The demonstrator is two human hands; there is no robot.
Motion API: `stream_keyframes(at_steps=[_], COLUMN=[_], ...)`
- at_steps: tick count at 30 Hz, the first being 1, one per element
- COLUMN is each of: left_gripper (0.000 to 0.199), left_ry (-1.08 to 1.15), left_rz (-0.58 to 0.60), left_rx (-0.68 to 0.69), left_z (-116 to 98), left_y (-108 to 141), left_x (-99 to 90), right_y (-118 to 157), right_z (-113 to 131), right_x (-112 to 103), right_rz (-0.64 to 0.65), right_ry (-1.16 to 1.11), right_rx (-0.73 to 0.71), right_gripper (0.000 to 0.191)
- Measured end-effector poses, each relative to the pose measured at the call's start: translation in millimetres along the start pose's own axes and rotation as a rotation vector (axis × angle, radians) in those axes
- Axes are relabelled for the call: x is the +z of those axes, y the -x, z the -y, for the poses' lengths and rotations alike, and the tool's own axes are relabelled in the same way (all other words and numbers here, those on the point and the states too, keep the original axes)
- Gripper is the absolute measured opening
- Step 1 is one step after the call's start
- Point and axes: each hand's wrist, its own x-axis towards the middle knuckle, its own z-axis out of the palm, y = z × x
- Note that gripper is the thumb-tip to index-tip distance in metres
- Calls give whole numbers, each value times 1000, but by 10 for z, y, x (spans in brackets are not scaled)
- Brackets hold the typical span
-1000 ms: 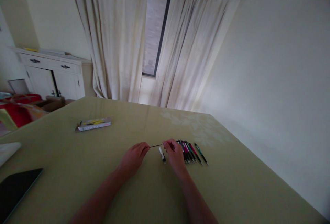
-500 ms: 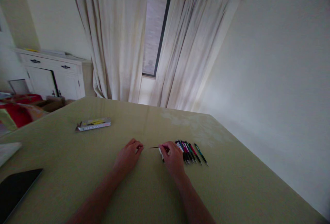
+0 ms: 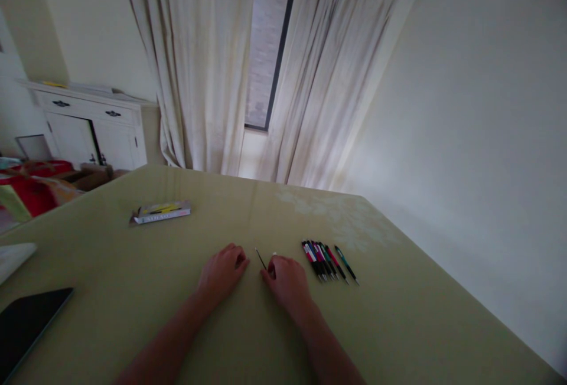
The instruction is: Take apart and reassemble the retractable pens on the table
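My right hand is closed, thumb and fingertips together, at the lower end of a thin dark rod with a pale tip. That rod slants up and left from the fingertips; its exact kind is too small to tell. A small white end shows just behind the knuckles, the rest hidden by the hand. My left hand rests on the table with its thumb and fingers curled together; whatever they hold, if anything, is hidden. Right of my right hand, several pens lie side by side, a green-and-black pen slightly apart.
A green cloth covers the table. At the back left lies an opened flat box with yellow markings. A dark tablet-like slab and a white object are at the left edge. A wall borders the right side.
My right hand has moved left and toward me, away from the row of pens. The thin rod has swung from nearly level to slanting. My left hand has barely shifted.
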Motion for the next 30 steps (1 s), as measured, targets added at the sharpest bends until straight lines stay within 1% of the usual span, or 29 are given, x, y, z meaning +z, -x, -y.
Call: stream_keyframes(at_steps=[4, 8, 11, 17, 23, 30], left_gripper=[18, 18, 18, 17, 18, 19], left_ry=[-35, -74, -94, -104, -107, -111], left_rz=[5, 36, 39, 13, 30, 31], left_rx=[-2, 13, 17, 5, -10, -34], left_z=[-108, -259, -325, -319, -329, -344], left_y=[58, 124, 146, 136, 136, 135], left_x=[12, 31, 45, 75, 71, 55], right_y=[4, 23, 37, 45, 31, 38], right_z=[25, 35, 34, 17, 14, 23], right_x=[33, 14, -2, -16, -25, 12], right_rz=[5, 27, 35, 27, 45, 49], right_ry=[12, 35, 29, 24, 41, 22], right_rx=[-18, -1, -6, -9, -11, -39], right_gripper=[16, 16, 15, 15, 16, 17])
